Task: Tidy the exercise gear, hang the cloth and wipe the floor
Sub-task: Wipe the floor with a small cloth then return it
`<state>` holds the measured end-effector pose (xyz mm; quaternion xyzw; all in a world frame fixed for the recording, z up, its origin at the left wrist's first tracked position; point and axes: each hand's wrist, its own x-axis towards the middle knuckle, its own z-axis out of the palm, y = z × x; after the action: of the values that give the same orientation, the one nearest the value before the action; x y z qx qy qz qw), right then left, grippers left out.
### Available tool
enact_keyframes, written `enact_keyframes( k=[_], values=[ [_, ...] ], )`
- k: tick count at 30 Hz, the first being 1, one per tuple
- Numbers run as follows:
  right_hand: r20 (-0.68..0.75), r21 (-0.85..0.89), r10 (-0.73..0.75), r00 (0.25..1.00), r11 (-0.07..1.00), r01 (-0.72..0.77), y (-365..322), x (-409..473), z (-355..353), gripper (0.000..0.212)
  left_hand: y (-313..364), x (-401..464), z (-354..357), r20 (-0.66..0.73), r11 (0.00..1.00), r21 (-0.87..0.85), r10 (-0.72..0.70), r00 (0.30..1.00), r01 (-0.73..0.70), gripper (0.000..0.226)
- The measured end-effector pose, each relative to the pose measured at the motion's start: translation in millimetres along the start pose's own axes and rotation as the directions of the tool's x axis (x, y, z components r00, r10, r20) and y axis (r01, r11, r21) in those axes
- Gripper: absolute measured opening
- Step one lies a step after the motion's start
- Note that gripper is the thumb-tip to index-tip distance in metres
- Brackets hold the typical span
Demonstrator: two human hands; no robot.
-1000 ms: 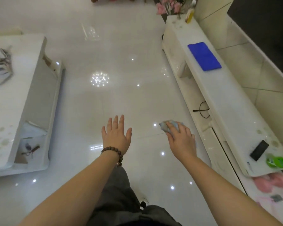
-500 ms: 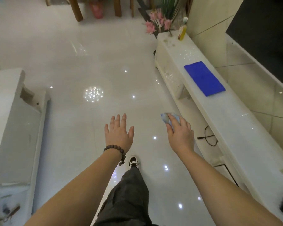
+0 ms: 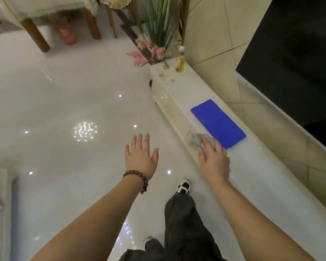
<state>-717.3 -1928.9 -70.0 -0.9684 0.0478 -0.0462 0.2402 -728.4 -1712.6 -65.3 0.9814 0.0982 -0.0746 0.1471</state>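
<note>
My right hand [image 3: 214,161] grips a crumpled pale blue cloth [image 3: 199,139], which sticks out past my fingertips, above the front edge of the long white TV stand [image 3: 267,185]. A flat blue cloth [image 3: 217,123] lies on the stand just beyond the crumpled one. My left hand [image 3: 141,157] hovers over the glossy white floor [image 3: 64,102] with fingers straight and spread, holding nothing. A bead bracelet circles its wrist.
A yellow bottle [image 3: 180,62] and pink flowers [image 3: 149,51] stand at the stand's far end. A black TV [image 3: 294,53] hangs on the right wall. A table with wooden legs [image 3: 34,32] and a red container [image 3: 66,33] are at the back. White furniture [image 3: 0,204] sits lower left.
I have walked forward along the TV stand. My right hand with the crumpled cloth has moved from over the floor to over the stand's edge, near the blue cloth.
</note>
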Motion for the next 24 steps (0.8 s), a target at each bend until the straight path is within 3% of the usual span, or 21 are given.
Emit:
enact_keyframes(
  k=[9, 16, 24],
  values=[
    [0.094, -0.083, 0.073, 0.993, 0.994, -0.066, 48, 206, 20, 0.046, 104, 216, 3, 0.04, 0.995, 0.03, 0.091, 0.995, -0.092, 0.062],
    [0.137, -0.065, 0.135, 0.981, 0.99, -0.127, 52, 297, 22, 0.045, 158, 319, -13, 0.091, 0.985, 0.066, 0.154, 0.984, -0.16, 0.061],
    [0.058, -0.047, 0.19, 0.98, 0.981, -0.187, 30, 383, 51, 0.042, 180, 435, -16, 0.172, 0.957, 0.067, 0.266, 0.948, -0.281, 0.061]
  ],
)
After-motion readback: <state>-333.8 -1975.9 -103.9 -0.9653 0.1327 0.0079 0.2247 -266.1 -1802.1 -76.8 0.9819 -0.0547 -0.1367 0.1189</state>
